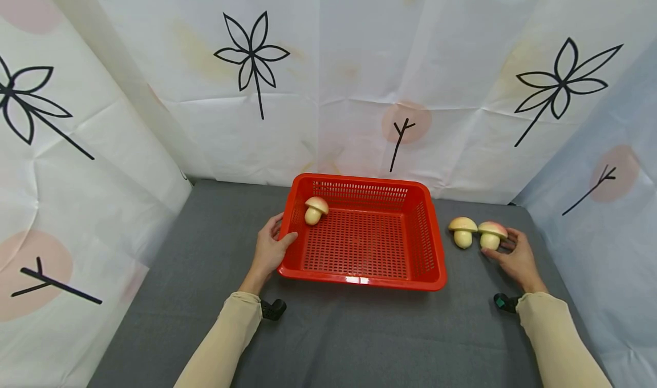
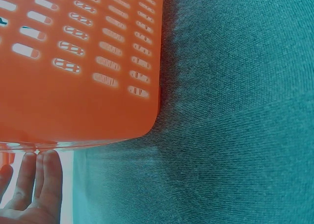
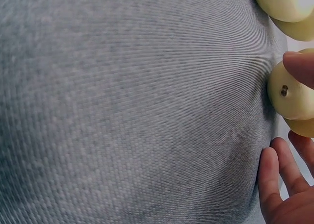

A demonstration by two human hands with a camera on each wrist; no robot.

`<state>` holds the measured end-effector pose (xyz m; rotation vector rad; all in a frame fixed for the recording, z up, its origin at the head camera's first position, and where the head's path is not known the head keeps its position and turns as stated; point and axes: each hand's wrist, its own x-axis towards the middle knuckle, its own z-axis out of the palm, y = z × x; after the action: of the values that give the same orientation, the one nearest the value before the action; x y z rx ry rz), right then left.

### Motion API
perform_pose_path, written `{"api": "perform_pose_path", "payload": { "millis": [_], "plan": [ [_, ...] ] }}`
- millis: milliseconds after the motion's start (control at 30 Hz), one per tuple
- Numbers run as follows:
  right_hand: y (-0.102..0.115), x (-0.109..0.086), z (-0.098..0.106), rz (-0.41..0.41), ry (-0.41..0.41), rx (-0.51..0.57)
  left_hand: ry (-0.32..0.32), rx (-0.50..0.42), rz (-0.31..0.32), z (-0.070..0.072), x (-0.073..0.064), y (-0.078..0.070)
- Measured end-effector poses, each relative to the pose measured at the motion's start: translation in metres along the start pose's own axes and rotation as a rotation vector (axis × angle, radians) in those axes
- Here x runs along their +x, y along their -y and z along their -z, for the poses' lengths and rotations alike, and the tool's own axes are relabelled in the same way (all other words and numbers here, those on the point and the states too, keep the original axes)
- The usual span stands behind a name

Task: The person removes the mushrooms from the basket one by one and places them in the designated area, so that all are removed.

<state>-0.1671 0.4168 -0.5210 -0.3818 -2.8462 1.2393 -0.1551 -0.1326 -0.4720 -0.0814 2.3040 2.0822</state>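
Observation:
My left hand grips the left rim of a red perforated plastic basket, thumb over the edge. In the left wrist view its straight fingers lie against the outside of the basket wall. One toy mushroom, pinkish cap and cream stem, sits inside at the back left corner. Right of the basket, my right hand pinches a second mushroom between thumb and fingertips; the right wrist view has the thumb across its stem. A third mushroom stands right beside it.
A dark grey cloth covers the table. White patterned curtains enclose it at the back and both sides. The table's right edge runs close beside my right arm. Dark wrist devices sit at both cuffs.

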Motion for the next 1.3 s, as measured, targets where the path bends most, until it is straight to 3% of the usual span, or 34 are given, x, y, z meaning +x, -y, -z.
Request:
{"api": "perform_pose_path", "payload": {
  "millis": [200,567,1067,1300],
  "plan": [
    [0.002,0.000,0.002,0.027,0.019,0.003,-0.009,-0.007,-0.006,0.003,0.013,0.030],
    [0.002,0.004,0.002,0.047,0.028,-0.001,-0.015,-0.019,-0.008,0.002,0.013,0.029],
    [0.005,0.003,0.004,0.008,0.074,0.005,-0.008,-0.016,0.018,0.001,0.013,0.027],
    [0.006,0.000,0.005,-0.010,0.064,0.004,0.008,-0.007,0.024,0.000,0.001,0.002]
  ]
}}
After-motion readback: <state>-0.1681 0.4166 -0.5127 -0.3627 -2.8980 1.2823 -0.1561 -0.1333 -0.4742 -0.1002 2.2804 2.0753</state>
